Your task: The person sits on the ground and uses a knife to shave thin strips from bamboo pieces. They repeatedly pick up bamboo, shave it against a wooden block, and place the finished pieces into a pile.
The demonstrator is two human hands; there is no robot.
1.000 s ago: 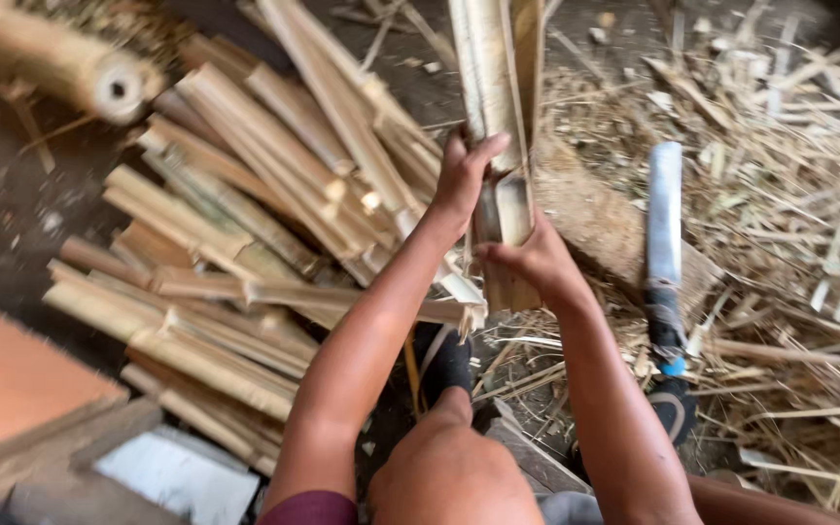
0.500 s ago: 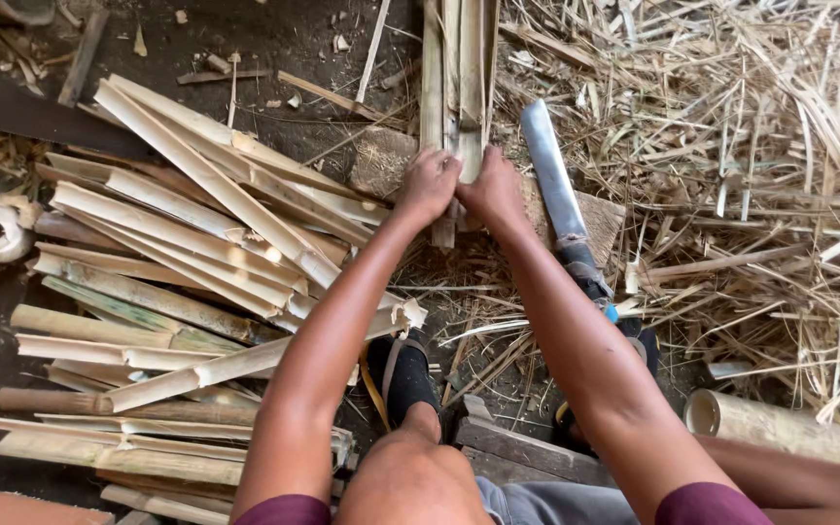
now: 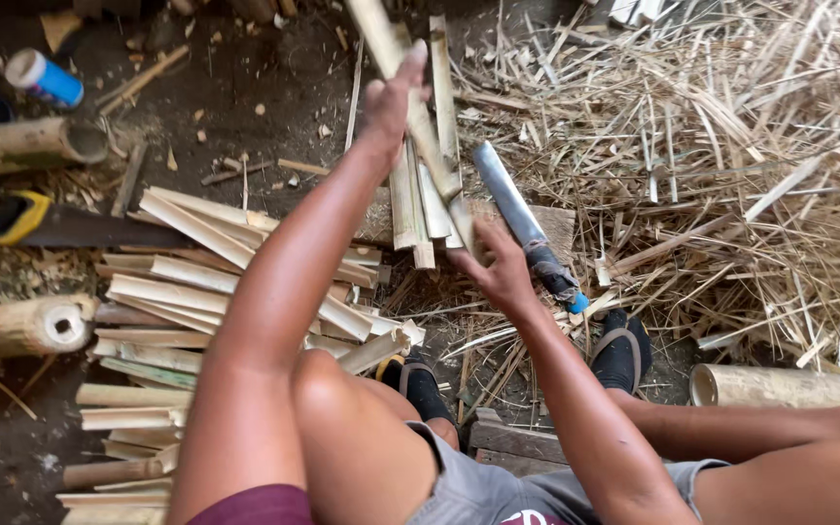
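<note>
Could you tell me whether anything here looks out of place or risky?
The big knife lies loose on the wooden block, blade bare, right beside the right hand gripping the split bamboo strips.

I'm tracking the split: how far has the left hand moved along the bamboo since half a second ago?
Yes. The left hand has slid up the bamboo strips, away from the wood block, while the right hand stays low.

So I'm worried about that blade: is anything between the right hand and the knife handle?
Nothing visible. The right hand grips the lower end of a bamboo strip, and the knife lies right beside it on the block, handle uncovered.
</note>
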